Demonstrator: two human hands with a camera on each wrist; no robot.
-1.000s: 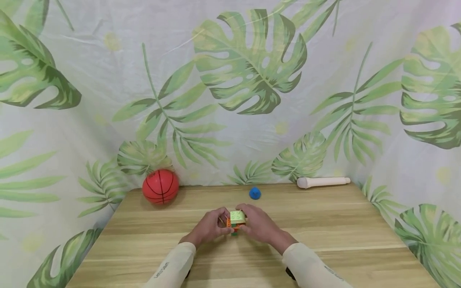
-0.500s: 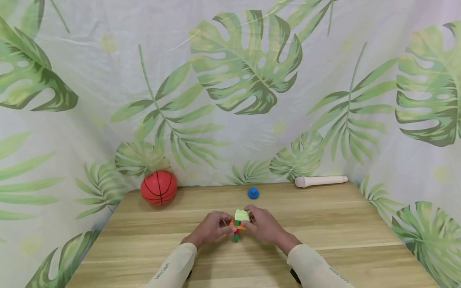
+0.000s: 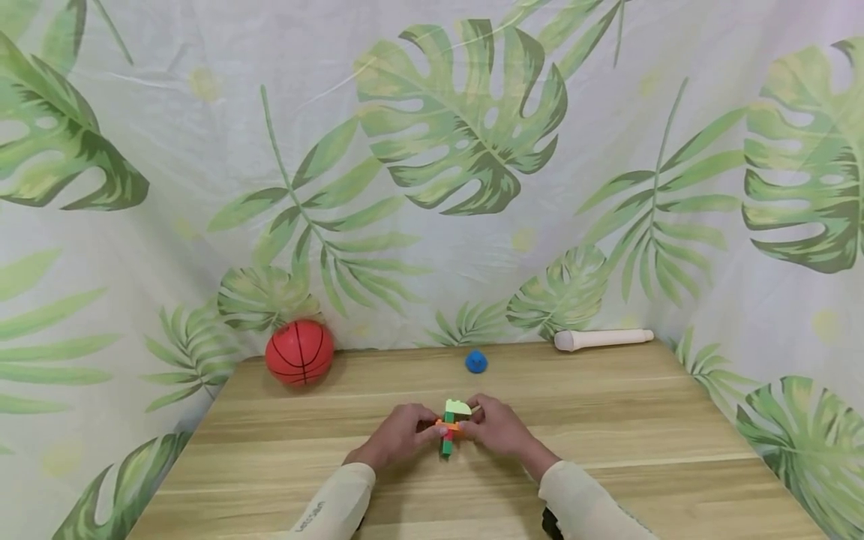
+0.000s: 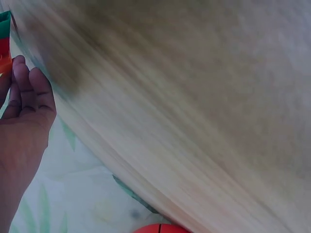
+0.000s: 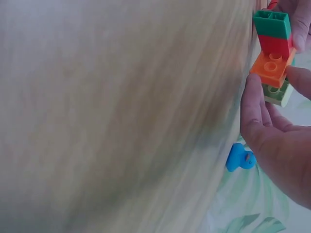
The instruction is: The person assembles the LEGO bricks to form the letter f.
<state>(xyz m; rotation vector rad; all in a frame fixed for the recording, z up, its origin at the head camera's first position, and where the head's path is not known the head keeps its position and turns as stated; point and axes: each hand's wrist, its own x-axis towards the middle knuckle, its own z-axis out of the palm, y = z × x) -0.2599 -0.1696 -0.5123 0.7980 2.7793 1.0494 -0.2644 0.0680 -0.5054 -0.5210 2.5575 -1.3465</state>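
Between both hands is a small building-block model [image 3: 448,448], with a light green rounded brick on top. Below that come green, orange, red and green bricks, and the orange piece sticks out sideways. My left hand [image 3: 403,435] pinches the model's left side with thumb and fingers. From the other side, my right hand [image 3: 501,429] grips the orange brick [image 5: 270,67] between thumb and fingers, as the right wrist view shows. Only the edge of the model appears in the left wrist view, as a green brick [image 4: 4,25] over red and orange.
On the wooden table [image 3: 270,465], a red ball [image 3: 300,352] with black lines sits at the back left. A small blue toy [image 3: 476,361] is at the back middle, and a whitish microphone-shaped object [image 3: 603,340] at the back right. A leaf-printed cloth [image 3: 472,247] hangs behind.
The block model has turned from showing its studded light green top to showing its side, and it shifted slightly right. Both hands moved a little with it, keeping hold.
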